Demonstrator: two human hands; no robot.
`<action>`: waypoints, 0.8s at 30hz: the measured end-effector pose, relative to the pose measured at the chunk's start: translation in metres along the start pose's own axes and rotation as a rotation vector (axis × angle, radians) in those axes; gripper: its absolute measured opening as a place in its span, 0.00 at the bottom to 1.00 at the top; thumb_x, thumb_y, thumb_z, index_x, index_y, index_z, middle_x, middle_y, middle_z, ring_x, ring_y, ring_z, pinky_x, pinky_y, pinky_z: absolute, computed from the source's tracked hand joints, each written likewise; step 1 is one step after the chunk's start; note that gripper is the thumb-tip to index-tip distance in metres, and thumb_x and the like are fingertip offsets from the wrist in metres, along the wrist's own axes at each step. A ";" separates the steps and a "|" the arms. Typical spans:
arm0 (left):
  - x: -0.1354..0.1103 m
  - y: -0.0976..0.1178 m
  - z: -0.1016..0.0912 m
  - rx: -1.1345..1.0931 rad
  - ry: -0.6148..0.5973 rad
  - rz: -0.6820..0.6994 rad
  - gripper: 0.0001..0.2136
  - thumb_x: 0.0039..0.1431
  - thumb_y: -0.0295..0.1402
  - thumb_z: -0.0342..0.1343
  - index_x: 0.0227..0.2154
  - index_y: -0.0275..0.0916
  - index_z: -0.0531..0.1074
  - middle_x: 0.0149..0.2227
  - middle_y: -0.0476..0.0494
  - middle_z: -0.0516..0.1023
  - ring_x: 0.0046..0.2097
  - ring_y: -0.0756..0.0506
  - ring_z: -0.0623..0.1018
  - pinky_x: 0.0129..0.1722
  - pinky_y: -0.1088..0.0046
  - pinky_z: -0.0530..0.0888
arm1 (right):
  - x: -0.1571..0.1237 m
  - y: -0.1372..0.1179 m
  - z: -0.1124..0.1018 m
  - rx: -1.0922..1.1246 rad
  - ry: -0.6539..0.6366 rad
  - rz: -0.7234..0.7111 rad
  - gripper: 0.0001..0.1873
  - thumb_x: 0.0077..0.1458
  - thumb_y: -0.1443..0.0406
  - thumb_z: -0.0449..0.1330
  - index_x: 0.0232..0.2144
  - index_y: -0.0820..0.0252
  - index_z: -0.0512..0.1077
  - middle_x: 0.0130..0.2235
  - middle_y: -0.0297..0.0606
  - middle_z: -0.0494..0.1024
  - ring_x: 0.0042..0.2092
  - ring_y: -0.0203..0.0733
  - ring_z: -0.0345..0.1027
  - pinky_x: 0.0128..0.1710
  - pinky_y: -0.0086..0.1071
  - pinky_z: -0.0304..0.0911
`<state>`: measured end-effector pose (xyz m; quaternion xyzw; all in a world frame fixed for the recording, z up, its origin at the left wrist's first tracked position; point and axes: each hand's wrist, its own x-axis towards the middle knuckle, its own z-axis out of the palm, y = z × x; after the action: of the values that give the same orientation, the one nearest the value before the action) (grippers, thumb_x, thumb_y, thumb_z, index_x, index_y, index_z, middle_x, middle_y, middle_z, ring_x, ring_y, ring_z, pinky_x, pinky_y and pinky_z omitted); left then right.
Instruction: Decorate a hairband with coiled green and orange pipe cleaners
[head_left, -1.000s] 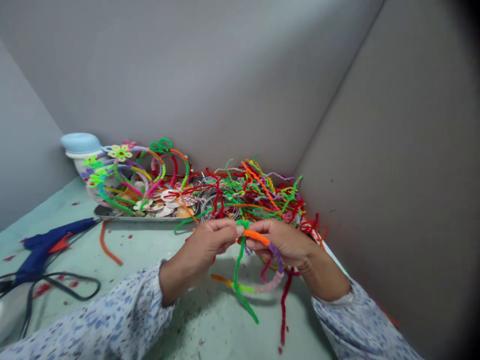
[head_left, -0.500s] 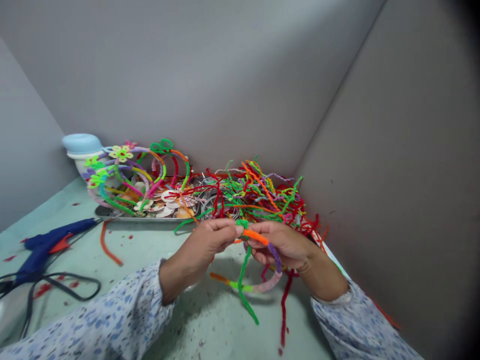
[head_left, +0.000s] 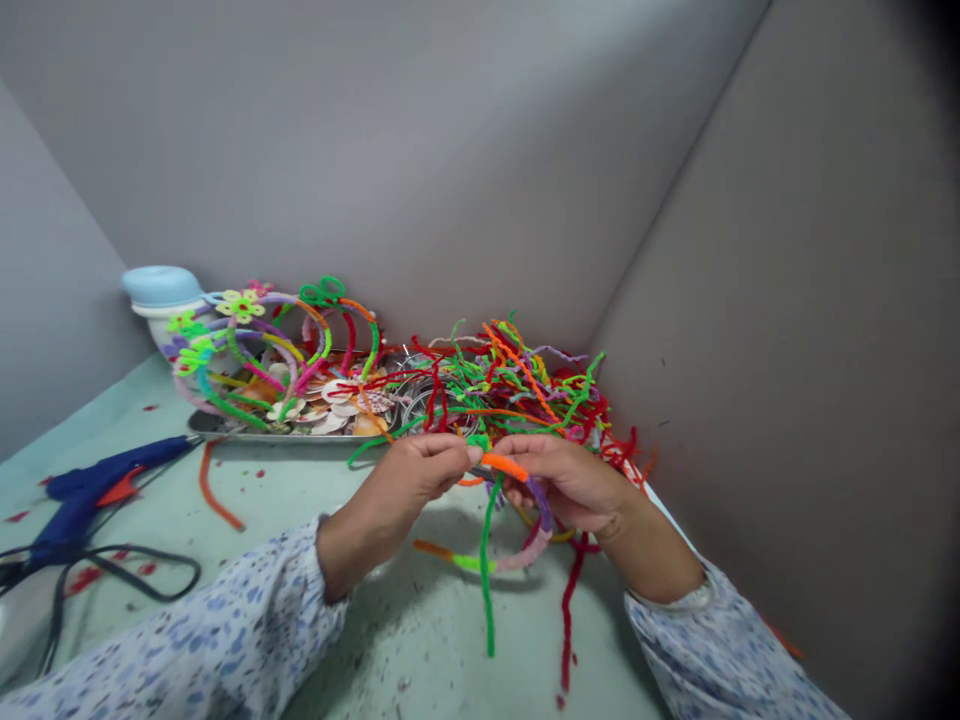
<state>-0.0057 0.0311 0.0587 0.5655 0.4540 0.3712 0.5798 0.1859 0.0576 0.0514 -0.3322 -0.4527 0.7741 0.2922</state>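
Note:
Between my hands is a curved headband wrapped in orange, purple, pink and lime fuzzy pipe cleaner. A green pipe cleaner is looped at its upper end, with a long tail hanging straight down. My left hand is closed, thumb and forefinger pinching the green loop. My right hand is closed around the orange and purple stretch of the band; some of its fingers are hidden behind it. The band's brown-orange end hangs free over the table.
A metal tray of shells holds finished-looking flowered hoops, beside a white pot with a blue lid. Behind my hands lies a tangled heap of pipe cleaners. A blue glue gun with its cord lies at left.
The headband has shifted slightly left in my hands. The green tail, slanting right before, now hangs nearly straight down. Both hands keep their grip.

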 end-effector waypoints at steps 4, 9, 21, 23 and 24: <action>0.001 0.000 0.000 0.014 -0.009 0.010 0.15 0.54 0.37 0.51 0.17 0.38 0.55 0.18 0.56 0.52 0.22 0.53 0.51 0.21 0.74 0.48 | -0.002 -0.003 0.004 -0.010 0.028 0.003 0.06 0.45 0.68 0.62 0.29 0.63 0.71 0.24 0.29 0.70 0.22 0.28 0.64 0.24 0.22 0.58; 0.000 0.000 0.001 0.042 0.001 -0.011 0.14 0.53 0.36 0.51 0.17 0.38 0.55 0.18 0.56 0.53 0.21 0.53 0.50 0.21 0.74 0.47 | -0.006 -0.007 0.012 -0.153 0.128 -0.054 0.02 0.43 0.69 0.59 0.25 0.63 0.70 0.22 0.28 0.67 0.22 0.28 0.59 0.23 0.23 0.53; 0.001 -0.002 0.001 0.093 -0.011 0.022 0.13 0.50 0.34 0.50 0.15 0.39 0.56 0.18 0.55 0.53 0.23 0.51 0.52 0.23 0.73 0.48 | -0.020 -0.018 0.034 -0.750 0.361 -0.168 0.06 0.51 0.64 0.56 0.26 0.60 0.69 0.20 0.26 0.60 0.20 0.29 0.46 0.19 0.25 0.44; 0.001 -0.002 0.001 0.085 -0.025 0.023 0.13 0.50 0.34 0.50 0.15 0.39 0.56 0.18 0.55 0.52 0.22 0.52 0.52 0.23 0.73 0.49 | -0.019 -0.014 0.034 -0.777 0.375 -0.198 0.06 0.52 0.63 0.55 0.27 0.59 0.68 0.20 0.26 0.61 0.20 0.29 0.48 0.19 0.25 0.44; 0.001 -0.002 0.001 0.081 -0.031 0.028 0.13 0.50 0.34 0.50 0.15 0.39 0.56 0.18 0.55 0.52 0.22 0.52 0.52 0.23 0.73 0.49 | -0.018 -0.012 0.034 -0.793 0.384 -0.216 0.07 0.53 0.62 0.55 0.27 0.59 0.68 0.21 0.27 0.61 0.20 0.30 0.48 0.19 0.25 0.45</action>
<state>-0.0040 0.0319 0.0566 0.6005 0.4518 0.3519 0.5580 0.1726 0.0316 0.0792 -0.5066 -0.6840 0.4305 0.3003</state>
